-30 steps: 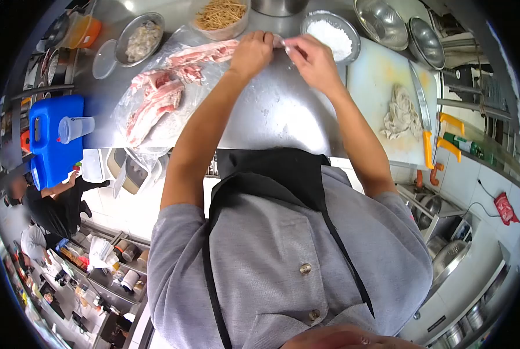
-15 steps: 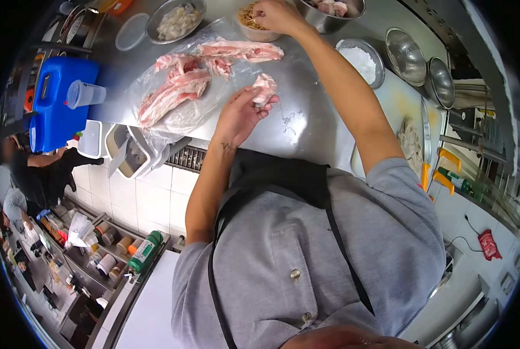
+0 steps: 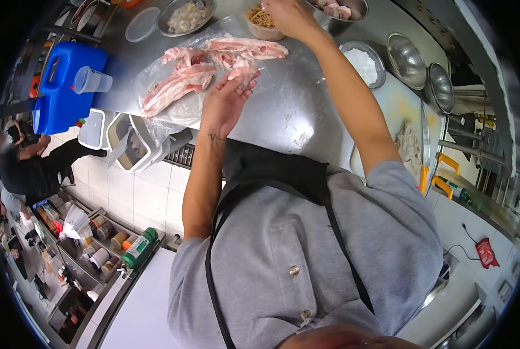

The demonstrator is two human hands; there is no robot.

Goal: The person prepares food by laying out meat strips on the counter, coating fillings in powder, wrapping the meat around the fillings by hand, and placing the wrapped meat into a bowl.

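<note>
My left hand is closed around the lower edge of a strip of raw fatty meat, held above the steel table beside other meat. Long raw pork slabs lie on a clear plastic bag to its left and beyond it. My right hand is at the top edge of the view, beside a bowl of thin brown sticks that look like toothpicks. Its fingers are drawn together and partly cut off, so what they hold is hidden.
Behind stand a bowl of pale pieces and a steel bowl of meat. On the right are a bowl of white powder, two steel bowls and a long knife. A blue jug stands left; people are beyond it.
My left hand has moved left with the meat, which now looks less bunched. My right hand has lifted from over the sticks toward the top edge. The whole view has shifted slightly.
</note>
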